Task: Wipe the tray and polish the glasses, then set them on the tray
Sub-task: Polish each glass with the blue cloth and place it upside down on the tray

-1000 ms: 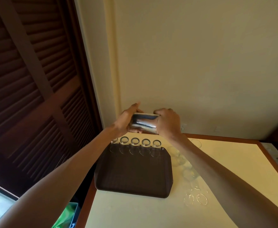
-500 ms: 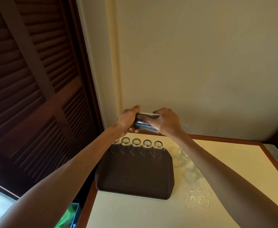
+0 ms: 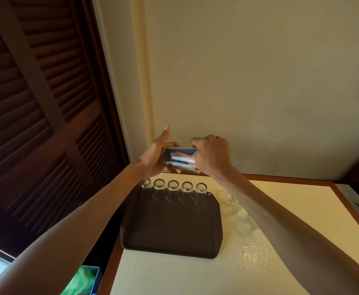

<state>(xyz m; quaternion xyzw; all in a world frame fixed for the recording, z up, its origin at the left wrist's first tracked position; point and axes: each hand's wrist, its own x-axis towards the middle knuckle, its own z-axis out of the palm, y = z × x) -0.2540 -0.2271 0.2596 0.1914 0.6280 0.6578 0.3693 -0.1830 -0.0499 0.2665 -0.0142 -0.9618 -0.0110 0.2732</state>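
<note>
I hold a clear glass (image 3: 179, 159) on its side in the air, above the far edge of the dark brown tray (image 3: 172, 228). My left hand (image 3: 159, 154) cups its base end with the thumb raised. My right hand (image 3: 212, 155) covers its open rim end; whether a cloth is inside it is hidden. Several polished glasses (image 3: 173, 189) stand in a row along the tray's far edge. More clear glasses (image 3: 241, 222) stand on the table to the right of the tray, partly behind my right forearm.
The cream table (image 3: 302, 209) has a brown rim and meets the wall at the back. Dark louvred doors (image 3: 36, 124) fill the left. A green box (image 3: 82, 279) sits low beside the table's left edge.
Both hands have stayed around the glass at about the same height. My left thumb has lifted off the glass and now points up.
</note>
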